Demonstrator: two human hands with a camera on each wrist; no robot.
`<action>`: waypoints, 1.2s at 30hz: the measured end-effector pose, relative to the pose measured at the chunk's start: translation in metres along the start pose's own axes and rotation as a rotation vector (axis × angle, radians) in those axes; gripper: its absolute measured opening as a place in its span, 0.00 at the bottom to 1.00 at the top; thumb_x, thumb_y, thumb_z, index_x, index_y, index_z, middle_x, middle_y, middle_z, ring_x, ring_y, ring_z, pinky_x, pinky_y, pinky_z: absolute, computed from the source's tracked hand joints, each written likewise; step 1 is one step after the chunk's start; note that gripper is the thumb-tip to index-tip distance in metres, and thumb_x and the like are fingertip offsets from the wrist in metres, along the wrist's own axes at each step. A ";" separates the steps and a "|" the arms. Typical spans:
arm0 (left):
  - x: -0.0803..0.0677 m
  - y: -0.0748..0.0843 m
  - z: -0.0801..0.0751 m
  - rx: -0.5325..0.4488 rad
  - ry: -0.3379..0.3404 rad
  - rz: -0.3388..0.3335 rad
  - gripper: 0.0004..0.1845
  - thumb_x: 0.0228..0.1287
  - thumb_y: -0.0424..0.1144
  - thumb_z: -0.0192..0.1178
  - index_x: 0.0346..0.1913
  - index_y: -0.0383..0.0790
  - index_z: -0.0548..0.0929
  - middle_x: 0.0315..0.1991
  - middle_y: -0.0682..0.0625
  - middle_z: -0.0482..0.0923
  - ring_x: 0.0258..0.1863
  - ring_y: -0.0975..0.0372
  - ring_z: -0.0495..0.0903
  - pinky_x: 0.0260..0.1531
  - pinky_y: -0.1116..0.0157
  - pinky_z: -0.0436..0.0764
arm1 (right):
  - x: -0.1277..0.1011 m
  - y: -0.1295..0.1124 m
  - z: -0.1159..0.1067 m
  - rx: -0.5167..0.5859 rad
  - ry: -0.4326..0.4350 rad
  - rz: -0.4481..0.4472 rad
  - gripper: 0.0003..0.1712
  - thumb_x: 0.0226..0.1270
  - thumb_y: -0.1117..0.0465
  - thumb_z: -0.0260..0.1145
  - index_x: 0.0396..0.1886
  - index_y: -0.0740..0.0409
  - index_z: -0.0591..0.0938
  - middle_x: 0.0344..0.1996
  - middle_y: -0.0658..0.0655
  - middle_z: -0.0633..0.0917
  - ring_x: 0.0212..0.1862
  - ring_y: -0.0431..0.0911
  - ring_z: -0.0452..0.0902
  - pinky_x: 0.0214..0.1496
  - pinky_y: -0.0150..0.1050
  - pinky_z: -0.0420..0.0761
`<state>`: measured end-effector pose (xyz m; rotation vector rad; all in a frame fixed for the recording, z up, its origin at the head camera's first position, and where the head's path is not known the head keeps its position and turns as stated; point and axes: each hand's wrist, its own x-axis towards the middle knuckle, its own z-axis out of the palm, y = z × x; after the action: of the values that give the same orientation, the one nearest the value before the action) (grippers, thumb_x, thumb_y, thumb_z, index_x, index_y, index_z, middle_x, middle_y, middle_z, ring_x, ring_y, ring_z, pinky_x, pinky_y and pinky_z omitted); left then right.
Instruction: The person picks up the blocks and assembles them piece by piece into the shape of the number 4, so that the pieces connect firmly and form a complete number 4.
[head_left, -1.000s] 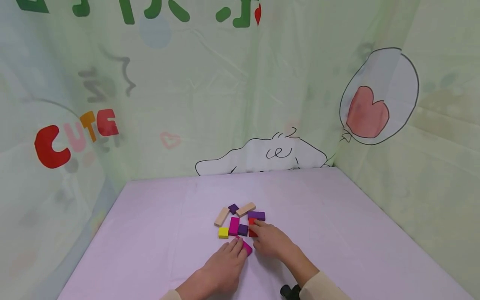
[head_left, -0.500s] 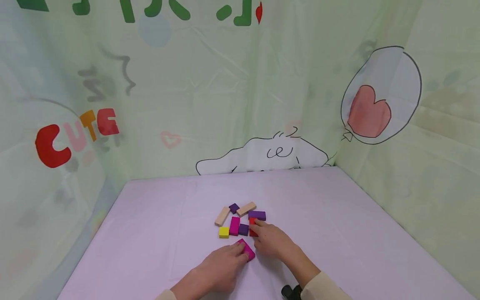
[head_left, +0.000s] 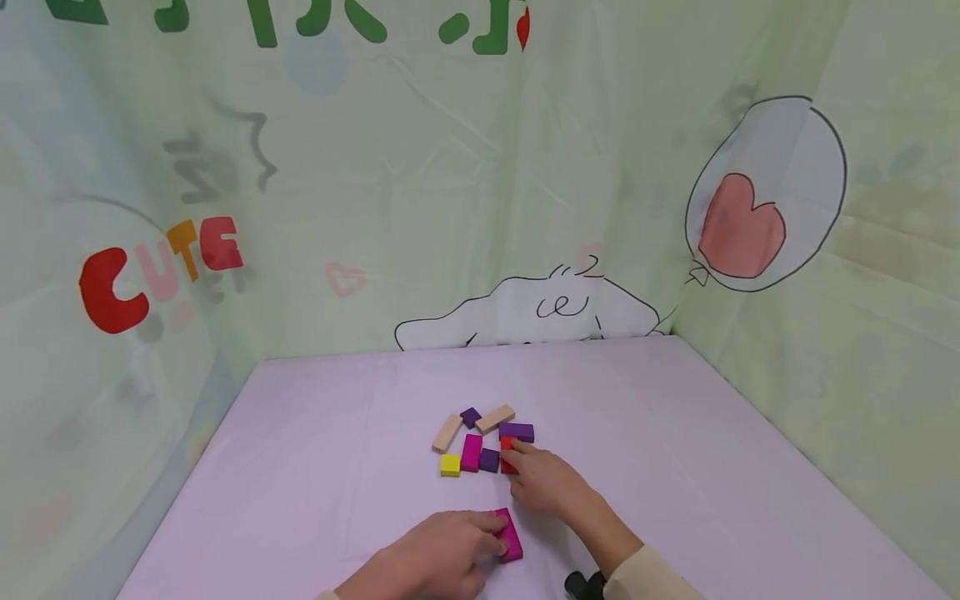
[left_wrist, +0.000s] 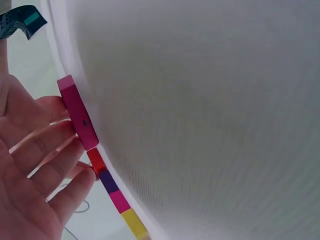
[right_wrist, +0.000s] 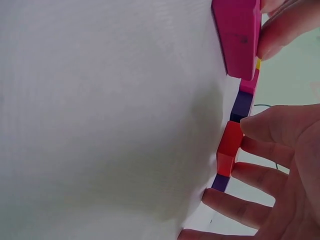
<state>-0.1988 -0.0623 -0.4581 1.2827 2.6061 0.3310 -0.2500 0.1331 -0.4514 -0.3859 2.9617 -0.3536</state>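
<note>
left hand (head_left: 435,560) — fingers pinching pink block (head_left: 509,534), dragged toward the body, clear of the cluster | right hand (head_left: 546,482) — relaxed fingers resting on red block (head_left: 507,455), unmoved | purple surface (head_left: 315,467)

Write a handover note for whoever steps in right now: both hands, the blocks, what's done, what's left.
Left hand: fingers grip a magenta block, which lies on the lilac table near the front edge, apart from the cluster.
Right hand: fingertips touch the red block at the cluster's right side.
Done: yellow, magenta, purple and red blocks sit in a row; two wooden bars and two purple blocks behind.
Left: probably placing the gripped block into the cluster.
</note>
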 end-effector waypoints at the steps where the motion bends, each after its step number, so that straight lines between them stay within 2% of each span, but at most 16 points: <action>1: 0.000 0.000 0.000 -0.015 -0.007 -0.006 0.21 0.61 0.40 0.69 0.58 0.57 0.88 0.62 0.63 0.81 0.62 0.71 0.79 0.58 0.66 0.83 | 0.000 0.000 0.000 -0.001 -0.001 0.002 0.27 0.68 0.61 0.69 0.67 0.58 0.80 0.72 0.62 0.75 0.71 0.61 0.74 0.69 0.59 0.76; 5: -0.002 0.002 -0.001 -0.038 -0.012 -0.006 0.21 0.62 0.42 0.70 0.59 0.56 0.88 0.62 0.62 0.82 0.60 0.70 0.80 0.56 0.67 0.84 | 0.001 -0.002 0.001 -0.002 -0.004 0.012 0.27 0.69 0.61 0.69 0.67 0.57 0.81 0.72 0.62 0.76 0.71 0.61 0.74 0.68 0.58 0.77; 8: -0.002 0.003 -0.001 -0.008 0.011 0.016 0.19 0.64 0.45 0.71 0.58 0.55 0.89 0.61 0.61 0.83 0.59 0.70 0.81 0.55 0.67 0.84 | 0.001 -0.002 0.001 -0.003 0.002 0.013 0.26 0.69 0.60 0.69 0.66 0.56 0.82 0.71 0.61 0.76 0.71 0.60 0.74 0.68 0.58 0.77; 12: -0.001 0.003 -0.001 0.054 0.064 0.069 0.17 0.63 0.49 0.73 0.55 0.54 0.90 0.57 0.60 0.85 0.54 0.72 0.83 0.53 0.71 0.83 | 0.002 -0.003 0.001 -0.006 0.015 0.002 0.25 0.69 0.60 0.70 0.65 0.57 0.82 0.70 0.62 0.78 0.70 0.59 0.75 0.68 0.57 0.78; 17: 0.003 0.002 0.000 0.152 0.161 0.171 0.12 0.61 0.46 0.75 0.48 0.53 0.93 0.48 0.61 0.89 0.46 0.75 0.83 0.51 0.75 0.82 | 0.003 -0.003 0.002 -0.021 0.026 -0.009 0.24 0.69 0.60 0.70 0.64 0.56 0.83 0.70 0.62 0.78 0.70 0.59 0.75 0.67 0.56 0.78; 19: 0.005 0.001 0.002 0.172 0.190 0.190 0.11 0.61 0.45 0.75 0.47 0.53 0.93 0.45 0.62 0.89 0.44 0.75 0.83 0.51 0.76 0.81 | 0.003 -0.003 0.002 -0.028 0.033 -0.012 0.24 0.69 0.59 0.71 0.64 0.56 0.83 0.69 0.61 0.79 0.70 0.59 0.76 0.67 0.56 0.79; 24: 0.007 -0.002 0.008 0.138 0.219 0.153 0.11 0.62 0.47 0.75 0.47 0.53 0.92 0.43 0.63 0.88 0.45 0.73 0.81 0.52 0.75 0.80 | 0.004 -0.003 0.004 -0.057 0.086 -0.028 0.22 0.67 0.59 0.73 0.60 0.55 0.86 0.64 0.60 0.83 0.66 0.57 0.79 0.65 0.54 0.81; 27: 0.008 -0.002 0.011 0.128 0.229 0.134 0.12 0.62 0.47 0.74 0.47 0.53 0.92 0.43 0.63 0.88 0.47 0.72 0.81 0.52 0.74 0.80 | 0.005 -0.001 0.007 -0.095 0.154 -0.046 0.17 0.64 0.61 0.75 0.53 0.54 0.89 0.52 0.58 0.88 0.56 0.54 0.84 0.59 0.51 0.85; 30: 0.009 0.000 0.012 0.122 0.213 0.114 0.11 0.62 0.46 0.74 0.47 0.53 0.91 0.43 0.63 0.88 0.47 0.72 0.81 0.53 0.73 0.80 | 0.007 0.001 0.008 -0.111 0.215 -0.043 0.15 0.60 0.60 0.78 0.47 0.52 0.91 0.44 0.55 0.88 0.48 0.52 0.83 0.51 0.48 0.87; 33: 0.011 0.001 0.011 0.096 0.175 0.074 0.12 0.62 0.46 0.75 0.48 0.53 0.91 0.43 0.64 0.88 0.48 0.72 0.81 0.54 0.73 0.81 | 0.009 0.002 0.007 -0.063 0.232 -0.014 0.19 0.57 0.58 0.80 0.49 0.51 0.90 0.47 0.56 0.87 0.50 0.52 0.80 0.50 0.50 0.87; 36: 0.011 0.001 0.009 0.074 0.154 0.049 0.12 0.62 0.45 0.75 0.49 0.53 0.92 0.43 0.65 0.88 0.49 0.73 0.80 0.54 0.73 0.81 | 0.012 0.005 0.005 0.010 0.202 0.024 0.26 0.56 0.57 0.81 0.56 0.52 0.87 0.55 0.58 0.85 0.57 0.55 0.79 0.56 0.53 0.86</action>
<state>-0.2022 -0.0515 -0.4670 1.3999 2.7414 0.3584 -0.2621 0.1340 -0.4585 -0.3309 3.1563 -0.4291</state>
